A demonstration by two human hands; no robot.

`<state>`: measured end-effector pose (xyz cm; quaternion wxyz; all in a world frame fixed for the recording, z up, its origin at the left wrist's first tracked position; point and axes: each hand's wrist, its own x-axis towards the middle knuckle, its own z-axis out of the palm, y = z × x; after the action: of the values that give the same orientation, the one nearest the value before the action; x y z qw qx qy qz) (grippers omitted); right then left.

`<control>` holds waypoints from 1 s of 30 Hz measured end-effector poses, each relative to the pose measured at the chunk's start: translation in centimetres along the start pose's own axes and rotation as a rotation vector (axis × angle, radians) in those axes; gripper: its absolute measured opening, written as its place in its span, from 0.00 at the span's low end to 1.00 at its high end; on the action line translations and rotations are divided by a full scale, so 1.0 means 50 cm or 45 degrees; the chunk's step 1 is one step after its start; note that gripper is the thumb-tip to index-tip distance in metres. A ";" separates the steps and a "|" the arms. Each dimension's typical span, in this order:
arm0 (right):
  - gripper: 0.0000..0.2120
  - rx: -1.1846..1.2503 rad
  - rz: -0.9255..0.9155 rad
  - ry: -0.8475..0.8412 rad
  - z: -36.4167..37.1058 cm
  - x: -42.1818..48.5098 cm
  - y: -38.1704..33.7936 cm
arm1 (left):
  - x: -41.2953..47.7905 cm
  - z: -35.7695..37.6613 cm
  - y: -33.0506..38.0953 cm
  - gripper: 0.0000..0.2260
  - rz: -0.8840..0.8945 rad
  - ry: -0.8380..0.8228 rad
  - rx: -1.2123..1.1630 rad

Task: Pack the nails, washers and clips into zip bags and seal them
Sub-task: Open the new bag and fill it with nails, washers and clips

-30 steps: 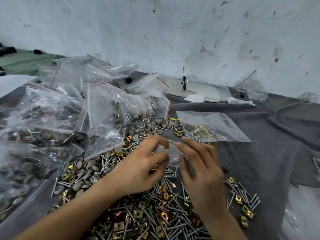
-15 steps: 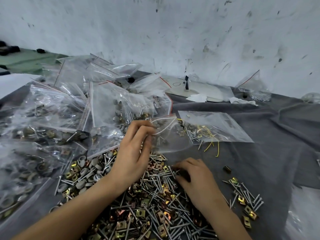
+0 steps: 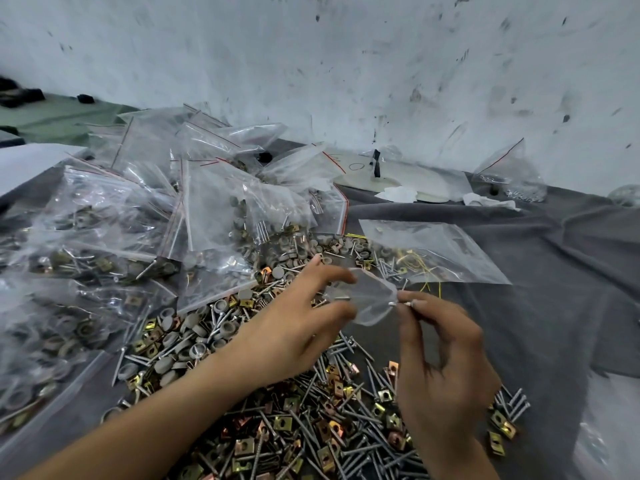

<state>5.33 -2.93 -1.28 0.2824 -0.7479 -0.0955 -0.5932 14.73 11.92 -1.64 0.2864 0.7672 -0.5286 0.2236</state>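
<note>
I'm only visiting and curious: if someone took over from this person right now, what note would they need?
Left hand holds a small clear zip bag up.
Right hand pinches nails at the bag's edge, apparently feeding them in.
Heap of loose nails, washers and clips lies on the grey cloth; flat clear bags lie behind it.
Done: a pile of filled bags at the left.
Left: fill and seal this bag, then bag the rest of the heap.

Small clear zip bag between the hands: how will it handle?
Likely floppy: the small clear plastic zip bag crumples where the left hand pinches it. Probably light, nearly empty; the right hand pinches a thin steel nail at it. Glossy film, maybe slippery.
</note>
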 end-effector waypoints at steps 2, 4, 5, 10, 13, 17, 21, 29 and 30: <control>0.07 0.009 -0.022 -0.030 0.000 0.001 -0.003 | 0.000 -0.001 0.003 0.09 0.035 -0.027 -0.014; 0.05 -0.088 -0.034 -0.111 0.003 0.002 0.003 | 0.001 -0.002 0.003 0.08 0.036 -0.020 -0.027; 0.05 -0.157 -0.025 -0.152 0.004 0.002 0.006 | 0.001 -0.003 0.002 0.08 0.027 -0.008 -0.036; 0.09 -0.223 0.130 -0.156 0.005 0.005 0.006 | 0.000 0.003 -0.003 0.10 -0.070 0.132 -0.028; 0.07 -0.173 0.274 -0.247 0.005 0.005 0.012 | 0.000 0.007 -0.006 0.08 -0.183 0.287 -0.072; 0.09 -0.296 0.465 -0.882 0.021 -0.015 0.026 | 0.004 0.004 -0.009 0.09 -0.315 0.470 -0.133; 0.09 -0.381 0.559 -1.183 0.033 -0.035 0.046 | 0.003 0.007 -0.012 0.09 -0.311 0.496 -0.135; 0.06 -0.370 0.569 -1.165 0.024 -0.033 0.049 | 0.002 0.003 -0.012 0.05 -0.421 0.528 -0.224; 0.05 -0.357 0.569 -1.133 0.023 -0.031 0.046 | 0.002 0.002 -0.013 0.05 -0.443 0.540 -0.230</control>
<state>6.96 -3.91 -3.61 0.2312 -0.9606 0.0363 -0.1499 15.39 11.96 -1.81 0.4916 0.7539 -0.3351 0.2784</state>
